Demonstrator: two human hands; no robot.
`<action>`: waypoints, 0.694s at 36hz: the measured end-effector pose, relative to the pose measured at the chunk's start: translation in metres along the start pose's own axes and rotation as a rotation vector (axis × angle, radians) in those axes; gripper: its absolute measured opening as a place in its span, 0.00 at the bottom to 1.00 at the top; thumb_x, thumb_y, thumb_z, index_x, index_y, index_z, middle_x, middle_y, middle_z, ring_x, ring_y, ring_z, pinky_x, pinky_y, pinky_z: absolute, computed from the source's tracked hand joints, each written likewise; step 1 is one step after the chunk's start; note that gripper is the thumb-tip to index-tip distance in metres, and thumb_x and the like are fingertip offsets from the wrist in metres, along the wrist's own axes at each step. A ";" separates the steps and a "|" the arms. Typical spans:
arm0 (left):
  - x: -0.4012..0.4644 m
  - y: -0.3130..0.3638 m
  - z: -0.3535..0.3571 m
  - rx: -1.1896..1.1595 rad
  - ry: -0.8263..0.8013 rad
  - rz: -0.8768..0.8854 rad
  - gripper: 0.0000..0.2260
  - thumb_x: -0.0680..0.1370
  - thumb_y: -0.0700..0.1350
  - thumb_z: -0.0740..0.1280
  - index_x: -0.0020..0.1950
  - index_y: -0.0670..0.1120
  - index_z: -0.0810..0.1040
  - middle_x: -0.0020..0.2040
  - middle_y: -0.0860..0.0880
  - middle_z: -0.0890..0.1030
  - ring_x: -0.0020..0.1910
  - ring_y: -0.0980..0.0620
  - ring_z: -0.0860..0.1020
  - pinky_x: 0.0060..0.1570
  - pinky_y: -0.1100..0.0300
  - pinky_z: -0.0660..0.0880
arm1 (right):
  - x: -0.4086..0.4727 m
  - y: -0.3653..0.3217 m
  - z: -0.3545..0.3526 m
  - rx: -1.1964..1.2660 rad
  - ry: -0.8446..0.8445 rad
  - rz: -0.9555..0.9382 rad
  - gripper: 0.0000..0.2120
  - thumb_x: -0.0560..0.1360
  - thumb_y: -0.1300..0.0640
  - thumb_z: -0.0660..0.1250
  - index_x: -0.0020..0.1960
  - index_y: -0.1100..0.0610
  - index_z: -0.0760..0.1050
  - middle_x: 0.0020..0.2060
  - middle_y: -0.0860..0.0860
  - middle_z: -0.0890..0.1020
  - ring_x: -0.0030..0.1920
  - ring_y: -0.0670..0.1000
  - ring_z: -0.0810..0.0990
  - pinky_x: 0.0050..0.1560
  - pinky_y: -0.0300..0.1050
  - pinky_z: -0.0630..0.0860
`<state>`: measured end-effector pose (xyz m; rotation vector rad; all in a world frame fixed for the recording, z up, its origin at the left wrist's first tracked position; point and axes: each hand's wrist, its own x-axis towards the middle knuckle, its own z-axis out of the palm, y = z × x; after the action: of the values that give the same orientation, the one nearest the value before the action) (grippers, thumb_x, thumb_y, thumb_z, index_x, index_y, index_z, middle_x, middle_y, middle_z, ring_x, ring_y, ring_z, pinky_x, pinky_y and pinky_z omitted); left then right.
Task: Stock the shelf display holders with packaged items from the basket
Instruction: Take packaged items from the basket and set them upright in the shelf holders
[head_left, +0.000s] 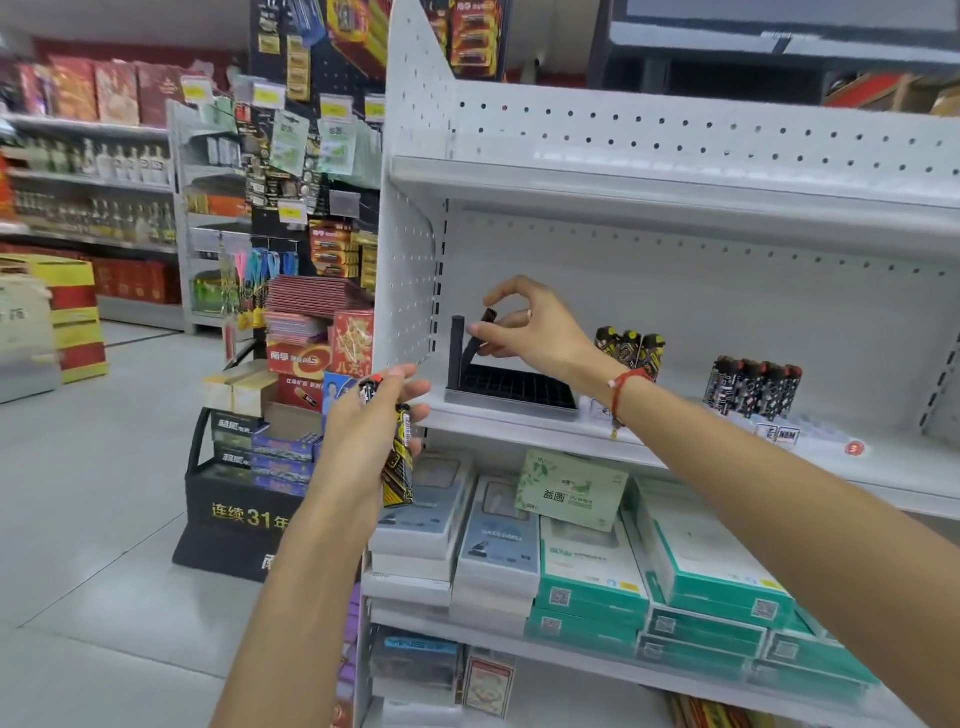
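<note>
Landmark: the black grid holder (511, 389), sitting at the left end of the middle shelf (675, 441); every place below is told from it.
Item in my right hand: a slim dark lighter-like stick (480, 338), pinched between thumb and fingertips, directly above the holder's back-left corner.
Its long axis: tilted, top leaning right and away from the upright stick, foot pointing down toward the grid cells.
Neighbour already standing: one dark stick (457, 353) upright in the holder's far-left corner, just beside the one I hold; whether they touch I cannot tell.
Right hand (530, 327): above the holder's left half, wrist bent down, arm reaching in from the right; fingers curled in a pinch round the stick, the remaining fingers raised.
Left hand (371, 431): lower and to the left of the holder, off the shelf's front edge, fingers wrapped round several patterned packaged sticks (397, 462) held roughly upright.
Nearer hand: the right, by far; it is over the cells, the left is near but outside the shelf.
What the move turns on, as I judge it: bring the stick upright and sink its foot into the cell next to the standing one.
Risk, my guess: a tilted entry could knock the neighbour over.
Basket: not in view.
Right of the holder: two groups of stocked lighters (753, 387) standing on the same shelf, well apart.
</note>
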<state>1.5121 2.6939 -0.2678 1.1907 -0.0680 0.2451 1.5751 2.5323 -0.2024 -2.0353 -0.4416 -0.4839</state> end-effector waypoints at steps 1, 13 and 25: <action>0.000 0.000 0.000 -0.001 -0.001 -0.001 0.08 0.82 0.46 0.60 0.48 0.52 0.78 0.45 0.54 0.81 0.39 0.58 0.77 0.25 0.68 0.71 | 0.001 0.002 0.001 -0.028 0.018 -0.021 0.15 0.72 0.59 0.72 0.55 0.62 0.71 0.39 0.61 0.84 0.35 0.50 0.83 0.40 0.38 0.81; 0.000 -0.003 0.001 -0.004 0.011 0.017 0.07 0.82 0.46 0.60 0.47 0.51 0.77 0.44 0.54 0.81 0.38 0.58 0.76 0.29 0.65 0.71 | -0.005 0.009 -0.006 -0.296 -0.007 -0.205 0.16 0.74 0.53 0.71 0.59 0.58 0.79 0.40 0.53 0.85 0.38 0.46 0.84 0.50 0.44 0.81; -0.001 0.009 0.011 0.302 0.037 0.232 0.07 0.81 0.45 0.61 0.51 0.49 0.78 0.38 0.53 0.78 0.26 0.64 0.72 0.24 0.68 0.69 | 0.004 -0.006 0.004 -0.430 -0.269 -0.132 0.19 0.80 0.59 0.60 0.71 0.54 0.68 0.57 0.57 0.79 0.49 0.50 0.79 0.60 0.52 0.74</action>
<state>1.5098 2.6869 -0.2554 1.4791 -0.1407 0.4939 1.5767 2.5389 -0.1980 -2.5127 -0.6836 -0.4104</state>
